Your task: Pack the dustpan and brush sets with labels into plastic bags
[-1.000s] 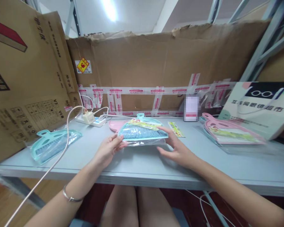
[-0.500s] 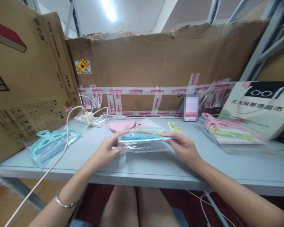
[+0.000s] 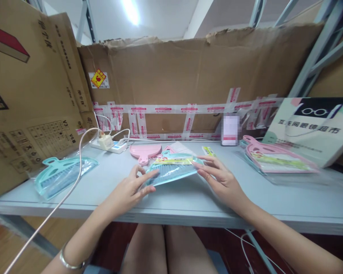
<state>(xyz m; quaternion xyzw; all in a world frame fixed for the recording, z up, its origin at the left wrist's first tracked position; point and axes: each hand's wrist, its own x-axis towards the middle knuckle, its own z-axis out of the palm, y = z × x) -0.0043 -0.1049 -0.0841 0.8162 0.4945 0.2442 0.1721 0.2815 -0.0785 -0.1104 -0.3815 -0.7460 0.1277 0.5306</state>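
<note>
A teal dustpan and brush set point(image 3: 174, 172) in a clear plastic bag, with a yellow-green label across it, lies tilted between my hands at the middle of the table. My left hand point(image 3: 133, 188) has its fingers over the bag's left corner and its thumb at the front. At the right edge, my right hand point(image 3: 221, 178) grips the bag between thumb and fingers. Just behind lie a pink dustpan point(image 3: 145, 151) and a pink brush with pale bristles point(image 3: 180, 147), partly covered by the set. A yellow-green label card point(image 3: 208, 151) lies behind my right hand.
Another bagged teal set point(image 3: 64, 173) lies at the left, crossed by a white cable point(image 3: 80, 163). A power strip point(image 3: 114, 146) sits behind it. On the right are stacked bagged sets point(image 3: 280, 156), a paper bag point(image 3: 311, 129) and a phone point(image 3: 230, 129). Cardboard point(image 3: 165, 72) walls the back.
The bagged teal set has come down and tipped, so its brush face and label now show. My left hand has shifted to its lower left corner; my right fingers have spread over its right edge.
</note>
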